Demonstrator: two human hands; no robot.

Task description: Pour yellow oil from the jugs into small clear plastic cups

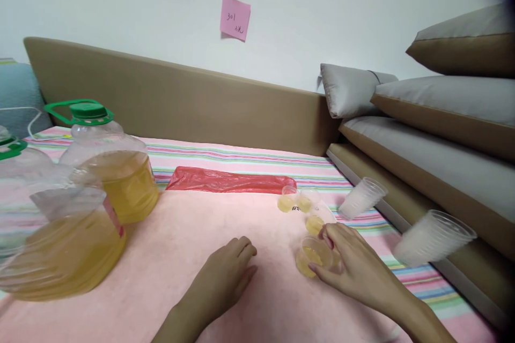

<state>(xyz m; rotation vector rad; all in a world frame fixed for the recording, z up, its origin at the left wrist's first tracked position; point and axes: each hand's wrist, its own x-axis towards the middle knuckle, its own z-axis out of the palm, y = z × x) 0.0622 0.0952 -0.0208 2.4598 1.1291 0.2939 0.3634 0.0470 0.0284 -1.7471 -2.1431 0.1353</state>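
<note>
My right hand (350, 265) has its thumb and fingers around a clear plastic cup (308, 257) holding yellow liquid; the fingers partly hide its rim. Behind it stand more small cups with yellow liquid, among them one cup (315, 224) close to my fingertips and another cup (286, 202) farther back. My left hand (225, 273) hovers over or rests on the pink cloth (181, 257); I cannot tell which. It holds nothing, its fingers loosely bent and the thumb apart.
Two large clear jugs of yellow liquid, a rear jug (131, 182) and a front jug (68, 257), stand at the left. A red plastic bag (229, 179) lies behind the cloth. Stacked cups (362, 198) and another stack (432, 238) lean beside grey-brown cushions (446, 144) at right.
</note>
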